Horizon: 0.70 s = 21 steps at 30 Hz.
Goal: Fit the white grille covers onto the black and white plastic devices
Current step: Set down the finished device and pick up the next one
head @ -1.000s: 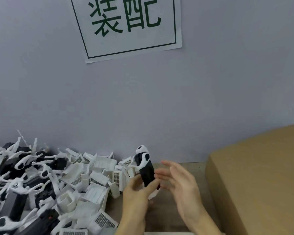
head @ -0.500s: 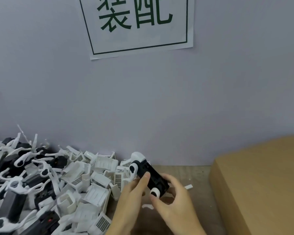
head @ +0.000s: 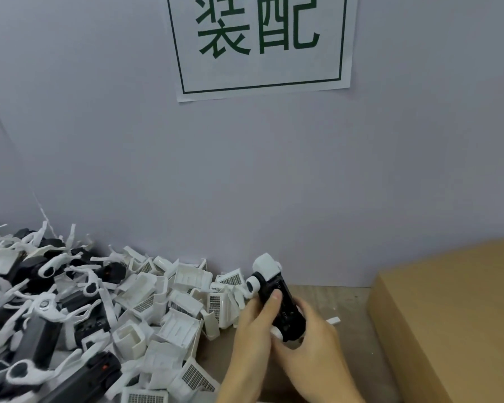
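Both hands, left [head: 255,321] and right [head: 309,341], grip one capped black plastic device [head: 277,301], while heaps of loose white grille covers [head: 184,303] and uncovered devices [head: 41,301] remain on the counter [head: 346,303].

Grey wall [head: 390,170], paper sign [head: 262,45] (green characters), wooden table [head: 332,295]

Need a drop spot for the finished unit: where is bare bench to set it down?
Bare wooden bench runs between the hands and the cardboard box, back to the wall; only a small white scrap lies there. Left of the left hand, the grille cover pile and device heap crowd everything.
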{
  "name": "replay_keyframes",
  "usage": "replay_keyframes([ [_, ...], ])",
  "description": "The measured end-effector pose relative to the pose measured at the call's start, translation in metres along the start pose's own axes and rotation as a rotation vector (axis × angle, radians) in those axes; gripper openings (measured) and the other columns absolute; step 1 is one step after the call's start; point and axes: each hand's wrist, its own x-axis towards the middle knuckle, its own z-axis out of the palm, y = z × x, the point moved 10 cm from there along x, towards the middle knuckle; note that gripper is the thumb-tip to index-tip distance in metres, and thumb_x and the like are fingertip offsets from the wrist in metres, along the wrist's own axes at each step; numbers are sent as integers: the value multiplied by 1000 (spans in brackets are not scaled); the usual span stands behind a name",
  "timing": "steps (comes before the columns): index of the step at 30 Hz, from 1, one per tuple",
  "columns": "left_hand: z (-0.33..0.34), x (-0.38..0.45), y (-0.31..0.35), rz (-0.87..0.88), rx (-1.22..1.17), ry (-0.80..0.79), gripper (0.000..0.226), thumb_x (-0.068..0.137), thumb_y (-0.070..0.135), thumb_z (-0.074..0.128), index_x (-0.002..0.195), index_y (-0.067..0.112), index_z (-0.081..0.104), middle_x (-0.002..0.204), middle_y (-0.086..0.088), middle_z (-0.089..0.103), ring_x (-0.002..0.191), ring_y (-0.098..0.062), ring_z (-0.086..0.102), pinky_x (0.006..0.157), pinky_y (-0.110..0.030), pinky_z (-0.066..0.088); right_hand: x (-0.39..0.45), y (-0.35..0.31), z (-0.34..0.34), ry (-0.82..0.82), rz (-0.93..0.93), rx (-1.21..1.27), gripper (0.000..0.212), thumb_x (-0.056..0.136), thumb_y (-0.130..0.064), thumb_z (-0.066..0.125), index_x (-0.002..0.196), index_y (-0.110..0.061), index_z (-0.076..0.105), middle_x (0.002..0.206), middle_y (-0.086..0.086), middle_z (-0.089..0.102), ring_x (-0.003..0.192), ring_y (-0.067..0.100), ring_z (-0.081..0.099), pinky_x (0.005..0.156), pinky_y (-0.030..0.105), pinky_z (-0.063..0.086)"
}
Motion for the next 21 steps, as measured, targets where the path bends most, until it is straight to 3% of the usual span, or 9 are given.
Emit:
replay_keyframes([
  [4, 1, 1, 5, 85, 105, 35, 18, 97, 17, 62, 113, 23, 67, 99, 9, 77, 95, -2, 71, 71, -12, 53, -2, -12, -1, -22, -55, -107, 48, 72, -36, 75, 97, -70, 52, 92, -38, 66, 92, -21, 58, 75, -9, 34],
  [6, -4, 1, 7, 87, 88, 49, 15, 96, 15, 63, 109, 21, 69, 96, 7, 78, 93, -6, 72, 69, -13, 54, -2, -13, 3, -69, -48, -73, 52, 77, -33, 75, 102, -72, 52, 97, -40, 66, 96, -22, 58, 78, -10, 33],
  [8, -8, 1, 11, 119, 119, 70, 15, 94, 12, 66, 105, 23, 69, 95, 7, 78, 91, -7, 73, 74, -19, 56, -2, -5, 5, -109, -6, 21, 52, 85, -27, 74, 113, -67, 54, 109, -35, 67, 108, -16, 58, 88, 3, 45],
  [10, -10, -1, 17, 198, 283, 92, 18, 93, 12, 68, 98, 29, 67, 94, 10, 77, 93, -4, 71, 85, -27, 55, -1, 7, 0, -80, 58, 175, 52, 92, -18, 70, 131, -45, 50, 128, -21, 64, 124, -3, 55, 105, 26, 48],
  [11, -9, -3, 21, 254, 395, 88, 21, 92, 12, 68, 96, 32, 66, 94, 14, 75, 95, -2, 69, 90, -31, 53, 0, 10, -5, -48, 69, 230, 54, 92, -15, 70, 136, -36, 47, 133, -15, 61, 127, 2, 54, 107, 31, 47],
  [14, 17, -12, 24, 445, 848, -22, 24, 93, 16, 57, 100, 40, 58, 104, 23, 66, 109, -4, 58, 105, -40, 39, 5, 10, -19, 67, 81, 373, 44, 85, -19, 79, 124, -27, 58, 109, -11, 74, 104, 1, 68, 83, 18, 54],
  [16, 35, -16, 15, 497, 1050, -116, 32, 93, 19, 51, 117, 40, 52, 117, 22, 59, 117, -5, 50, 102, -36, 25, 5, 13, -35, 217, 112, 422, 27, 83, -19, 80, 106, -21, 66, 89, -12, 76, 84, 2, 71, 65, 10, 52],
  [18, 40, -16, 10, 497, 1074, -144, 38, 94, 23, 49, 128, 40, 47, 123, 19, 56, 117, -7, 48, 90, -34, 22, 3, 16, -44, 306, 105, 397, 12, 82, -20, 80, 90, -16, 72, 78, -8, 75, 74, 5, 71, 57, 10, 49],
  [21, 40, -14, 14, 511, 1089, -109, 37, 95, 27, 53, 130, 39, 48, 119, 19, 49, 114, -9, 47, 88, -33, 23, 1, 18, -52, 384, 104, 379, 15, 80, -26, 81, 77, -15, 73, 69, -6, 74, 64, 3, 69, 50, 11, 46],
])
